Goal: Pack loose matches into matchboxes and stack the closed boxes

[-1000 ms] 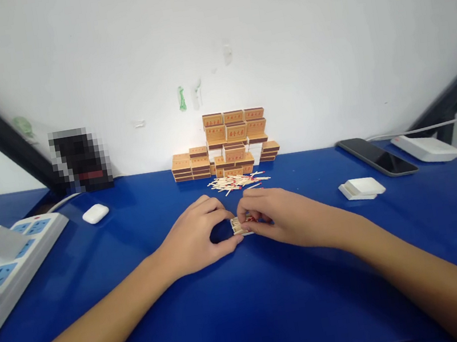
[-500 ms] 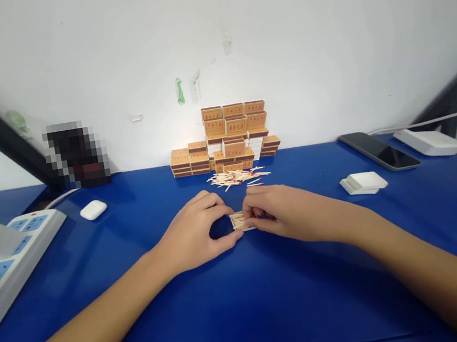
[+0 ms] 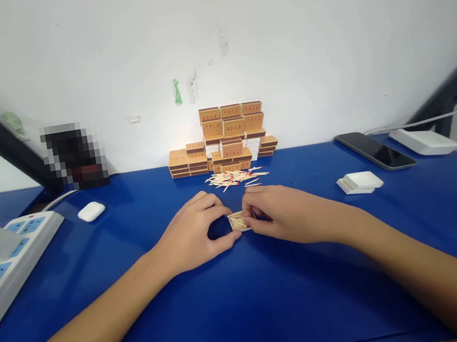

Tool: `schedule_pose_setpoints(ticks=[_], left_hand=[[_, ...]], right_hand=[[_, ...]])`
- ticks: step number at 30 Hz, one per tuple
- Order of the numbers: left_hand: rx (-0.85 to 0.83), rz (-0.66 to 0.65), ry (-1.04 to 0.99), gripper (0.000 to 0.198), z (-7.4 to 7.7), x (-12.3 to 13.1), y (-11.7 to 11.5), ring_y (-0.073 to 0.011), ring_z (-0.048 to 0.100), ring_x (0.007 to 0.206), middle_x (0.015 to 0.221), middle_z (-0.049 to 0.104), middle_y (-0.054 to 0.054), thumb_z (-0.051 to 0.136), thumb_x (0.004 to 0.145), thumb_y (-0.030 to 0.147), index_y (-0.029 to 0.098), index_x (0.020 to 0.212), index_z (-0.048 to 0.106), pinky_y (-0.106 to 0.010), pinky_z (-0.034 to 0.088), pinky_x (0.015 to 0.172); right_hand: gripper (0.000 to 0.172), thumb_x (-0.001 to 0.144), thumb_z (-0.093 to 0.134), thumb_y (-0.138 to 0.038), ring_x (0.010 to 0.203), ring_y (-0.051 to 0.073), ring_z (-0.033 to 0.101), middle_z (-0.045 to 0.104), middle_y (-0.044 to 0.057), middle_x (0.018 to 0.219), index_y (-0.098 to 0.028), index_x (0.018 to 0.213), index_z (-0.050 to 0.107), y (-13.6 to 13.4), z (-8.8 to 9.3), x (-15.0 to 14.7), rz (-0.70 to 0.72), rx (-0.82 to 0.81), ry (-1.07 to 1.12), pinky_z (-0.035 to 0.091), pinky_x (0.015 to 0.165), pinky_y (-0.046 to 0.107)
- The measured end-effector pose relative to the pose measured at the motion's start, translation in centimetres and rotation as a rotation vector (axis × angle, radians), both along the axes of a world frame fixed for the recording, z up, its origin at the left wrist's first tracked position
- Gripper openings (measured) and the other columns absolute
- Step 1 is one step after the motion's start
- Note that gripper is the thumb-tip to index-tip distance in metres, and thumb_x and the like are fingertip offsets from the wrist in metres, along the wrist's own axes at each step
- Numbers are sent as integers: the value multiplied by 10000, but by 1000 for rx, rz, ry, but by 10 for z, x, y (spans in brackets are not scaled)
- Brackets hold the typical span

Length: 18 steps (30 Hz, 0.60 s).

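A small open matchbox tray (image 3: 230, 224) lies on the blue table with pale matches (image 3: 237, 223) in it. My left hand (image 3: 196, 228) steadies the tray's left end, index finger at the far side and thumb at the near side. Over the tray's right end, the fingers of my right hand (image 3: 276, 210) are pinched together among the matches. Whatever is between those fingertips is hidden. Just beyond both hands is a loose heap of red-tipped matches (image 3: 233, 177).
Matchboxes (image 3: 233, 127) are stacked against the wall behind the heap. At left are a power strip (image 3: 21, 261) and a white earbud case (image 3: 91, 211). At right lie white trays (image 3: 360, 181), a phone (image 3: 375, 150) and a white box (image 3: 423, 141).
The whole view has shifted slightly to the left. Both hands stay at the tray; the right fingers have barely moved, and slightly more of the matches shows.
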<state>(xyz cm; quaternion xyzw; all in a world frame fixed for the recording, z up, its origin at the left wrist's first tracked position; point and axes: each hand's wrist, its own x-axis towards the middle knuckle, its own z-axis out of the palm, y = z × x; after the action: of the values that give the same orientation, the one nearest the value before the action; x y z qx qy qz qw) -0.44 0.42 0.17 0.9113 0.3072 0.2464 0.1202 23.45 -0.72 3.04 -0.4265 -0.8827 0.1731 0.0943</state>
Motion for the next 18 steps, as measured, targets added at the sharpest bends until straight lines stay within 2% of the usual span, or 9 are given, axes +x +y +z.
schedule_pose_setpoints(ticks=[11, 18], left_hand=[[1, -4, 6, 211, 0, 1, 0, -246, 612, 980, 1029, 691, -74, 719, 938, 370, 201, 1060, 751, -421, 542, 895], [4, -9, -10, 197, -1, 0, 0, -248, 619, 980, 1032, 696, -74, 716, 936, 370, 212, 1050, 750, -424, 545, 887]], right_hand=[[106, 1000, 572, -200, 776, 155, 547, 650, 23, 909, -198, 895, 591, 2, -8, -4, 31, 40, 52, 379, 698, 297], [166, 1017, 604, -299, 766, 159, 570, 676, 34, 901, -200, 884, 614, -1, -8, -8, -17, -7, 84, 372, 673, 292]])
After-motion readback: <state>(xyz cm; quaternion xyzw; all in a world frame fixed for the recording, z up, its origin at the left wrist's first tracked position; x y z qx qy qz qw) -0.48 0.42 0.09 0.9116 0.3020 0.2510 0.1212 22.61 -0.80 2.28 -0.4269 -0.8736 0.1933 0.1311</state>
